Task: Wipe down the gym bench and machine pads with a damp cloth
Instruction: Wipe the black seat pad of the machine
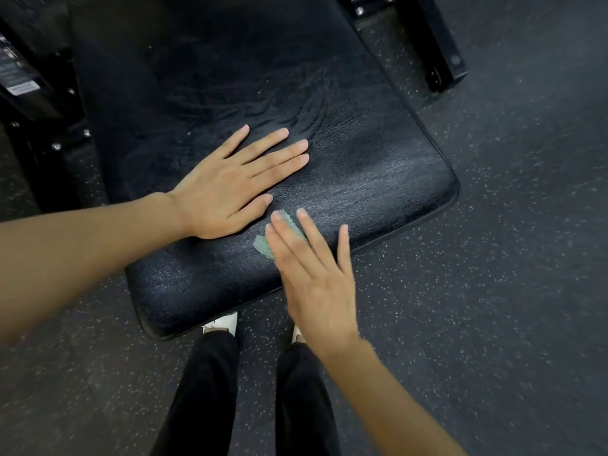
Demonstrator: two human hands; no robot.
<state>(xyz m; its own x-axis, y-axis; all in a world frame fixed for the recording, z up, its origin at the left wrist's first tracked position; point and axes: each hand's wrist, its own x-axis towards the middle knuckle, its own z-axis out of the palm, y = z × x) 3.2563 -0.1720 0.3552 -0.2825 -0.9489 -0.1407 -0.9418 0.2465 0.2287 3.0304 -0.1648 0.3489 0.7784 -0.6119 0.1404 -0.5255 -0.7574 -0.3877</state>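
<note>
Mid-wipe on bench pad (378, 179): my right hand (312, 274) presses green cloth (263, 246) flat near front edge, grip wide. Left hand (227, 189) splayed, bracing. Next: sweep toward dry front-left corner

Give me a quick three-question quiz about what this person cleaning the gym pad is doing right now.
1. True or false: the left hand lies flat and empty on the black pad.
2. What lies under the right hand? A) a spray bottle B) a green cloth C) a brush
3. Fill in: the pad's surface near the hands looks streaked and ____.

Key
1. True: its fingers are spread on the pad, with nothing under them.
2. B: green fabric peeks out between and beside the fingers.
3. Wet: pale damp streaks cross the near end of the pad.
</note>
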